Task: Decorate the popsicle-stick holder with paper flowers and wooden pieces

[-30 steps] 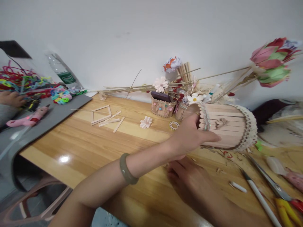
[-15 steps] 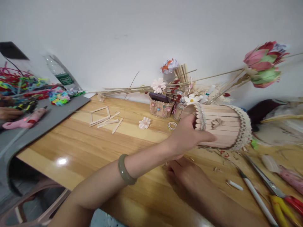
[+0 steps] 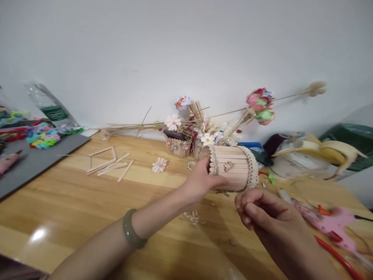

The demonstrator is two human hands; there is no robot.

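Note:
My left hand (image 3: 201,181) is closed round the scalloped rim of a popsicle-stick holder (image 3: 239,167), which lies on its side above the table. Lace trims the holder's right end, silvery trim rings the left, and a small wooden flower shape sits on its wall. Just below the lace end, my right hand (image 3: 265,214) has its thumb and fingertips pinched together. Whatever they hold, if anything, is too small to make out. A little pile of pale wood chips (image 3: 192,218) lies on the table (image 3: 122,206) between my forearms.
Loose popsicle sticks (image 3: 110,163) and a white flower (image 3: 159,165) lie left. A decorated pot (image 3: 177,146) holding a phone stands by the wall, near long-stemmed paper flowers (image 3: 260,105). A pink glue gun (image 3: 335,225) and a peeled banana (image 3: 320,149) are at right.
My right hand has risen from the tabletop to beside the holder's lace end, fingers pinched. My left hand still grips the holder. The view has swung right, bringing in the glue gun and banana.

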